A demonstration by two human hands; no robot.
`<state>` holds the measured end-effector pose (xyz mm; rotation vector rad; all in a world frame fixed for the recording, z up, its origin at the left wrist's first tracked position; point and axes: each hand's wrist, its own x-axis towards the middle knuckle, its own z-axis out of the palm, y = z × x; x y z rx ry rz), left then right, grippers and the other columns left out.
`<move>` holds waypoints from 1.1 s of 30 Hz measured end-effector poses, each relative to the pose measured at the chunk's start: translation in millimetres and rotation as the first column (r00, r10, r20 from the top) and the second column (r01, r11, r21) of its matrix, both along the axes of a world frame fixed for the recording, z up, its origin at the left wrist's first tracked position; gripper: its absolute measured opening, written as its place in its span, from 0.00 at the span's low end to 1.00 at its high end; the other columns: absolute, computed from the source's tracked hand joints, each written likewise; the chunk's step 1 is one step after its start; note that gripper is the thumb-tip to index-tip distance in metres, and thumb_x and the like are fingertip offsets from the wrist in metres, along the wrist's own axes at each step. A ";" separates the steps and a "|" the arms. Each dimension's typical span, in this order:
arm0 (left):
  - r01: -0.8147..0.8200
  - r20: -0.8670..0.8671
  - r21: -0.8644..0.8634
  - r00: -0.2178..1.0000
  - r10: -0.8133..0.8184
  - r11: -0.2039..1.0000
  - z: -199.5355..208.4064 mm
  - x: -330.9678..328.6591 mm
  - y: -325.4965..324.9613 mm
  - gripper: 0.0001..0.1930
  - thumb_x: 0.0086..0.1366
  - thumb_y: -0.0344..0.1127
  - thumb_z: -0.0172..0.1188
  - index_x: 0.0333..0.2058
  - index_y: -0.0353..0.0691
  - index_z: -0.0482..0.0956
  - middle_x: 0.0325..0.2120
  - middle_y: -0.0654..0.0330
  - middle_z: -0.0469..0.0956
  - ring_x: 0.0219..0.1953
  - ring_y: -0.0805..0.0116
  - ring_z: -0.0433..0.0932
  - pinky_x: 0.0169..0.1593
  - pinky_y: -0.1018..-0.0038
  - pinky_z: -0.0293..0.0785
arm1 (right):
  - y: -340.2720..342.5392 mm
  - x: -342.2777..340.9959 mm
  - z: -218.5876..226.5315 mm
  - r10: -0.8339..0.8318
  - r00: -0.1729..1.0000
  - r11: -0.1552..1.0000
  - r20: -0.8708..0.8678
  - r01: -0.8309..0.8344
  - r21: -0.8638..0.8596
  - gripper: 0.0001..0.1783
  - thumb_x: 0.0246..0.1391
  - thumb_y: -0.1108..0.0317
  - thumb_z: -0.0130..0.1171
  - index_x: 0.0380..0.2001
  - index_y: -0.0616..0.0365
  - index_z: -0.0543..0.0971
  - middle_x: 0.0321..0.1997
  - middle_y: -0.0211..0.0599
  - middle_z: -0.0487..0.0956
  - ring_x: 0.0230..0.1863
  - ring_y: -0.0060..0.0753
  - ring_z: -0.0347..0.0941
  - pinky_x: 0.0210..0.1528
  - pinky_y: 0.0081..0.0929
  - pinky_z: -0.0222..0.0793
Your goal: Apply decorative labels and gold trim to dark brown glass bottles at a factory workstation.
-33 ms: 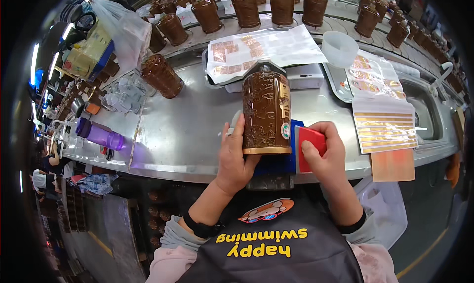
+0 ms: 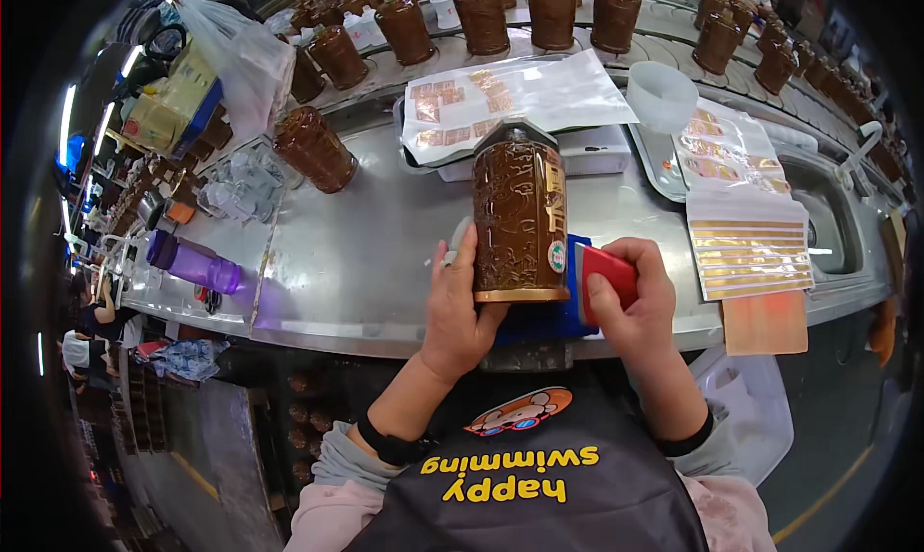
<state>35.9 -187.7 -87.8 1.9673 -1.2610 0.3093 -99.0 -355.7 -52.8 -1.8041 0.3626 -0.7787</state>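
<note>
A glossy brown bottle (image 2: 515,215) with an embossed surface, a gold base band and gold and round green-white labels is in front of me. My left hand (image 2: 459,297) is closed round its lower left side, with part of the fingers hidden behind it. To the right of the bottle, my right hand (image 2: 635,297) grips a flat red scraper (image 2: 612,275) with a pale grey edge facing the bottle. The edge appears just apart from the bottle. A blue object (image 2: 578,292) shows behind and below the bottle; its kind is hidden.
Sheets of labels (image 2: 568,85) lie on a tray behind the bottle. To the right are a sheet of gold strips (image 2: 751,249), a translucent cup (image 2: 662,96) and a sink (image 2: 830,215). Another brown bottle (image 2: 315,150) and a purple drinking bottle (image 2: 197,261) stand left. Several brown bottles (image 2: 481,18) line the conveyor.
The red scraper has shifted slightly right, away from the bottle, and turned so that less of its grey edge shows. My left hand and the bottle have stayed nearly still.
</note>
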 end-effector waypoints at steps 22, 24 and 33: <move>0.079 -0.152 -0.015 0.985 -0.080 0.997 6.5 5.5 5.4 0.46 0.59 0.55 0.60 0.64 0.29 0.50 0.54 0.45 0.70 0.60 0.47 0.66 0.67 0.45 0.38 | -20.9 -2.1 20.5 0.419 0.903 0.869 0.095 -0.369 -0.330 0.13 0.44 0.77 0.67 0.36 0.58 0.79 0.30 0.37 0.76 0.31 0.35 0.71 0.31 0.27 0.66; 0.093 -0.166 -0.120 0.980 -0.112 0.988 12.6 7.1 3.3 0.45 0.61 0.64 0.53 0.63 0.31 0.55 0.55 0.47 0.70 0.63 0.46 0.60 0.68 0.46 0.34 | -24.0 -5.6 12.7 0.379 0.922 0.884 0.083 -0.334 -0.326 0.14 0.45 0.79 0.65 0.39 0.61 0.77 0.32 0.40 0.77 0.32 0.37 0.72 0.34 0.28 0.68; 0.154 0.076 -0.077 0.986 -0.148 0.985 61.6 69.9 -39.6 0.29 0.68 0.59 0.45 0.53 0.41 0.75 0.47 0.57 0.77 0.59 0.53 0.64 0.66 0.54 0.45 | -28.2 -6.5 -12.5 0.274 0.962 0.839 0.010 -0.234 -0.491 0.29 0.53 0.73 0.61 0.58 0.61 0.67 0.64 0.58 0.62 0.58 0.51 0.67 0.59 0.39 0.65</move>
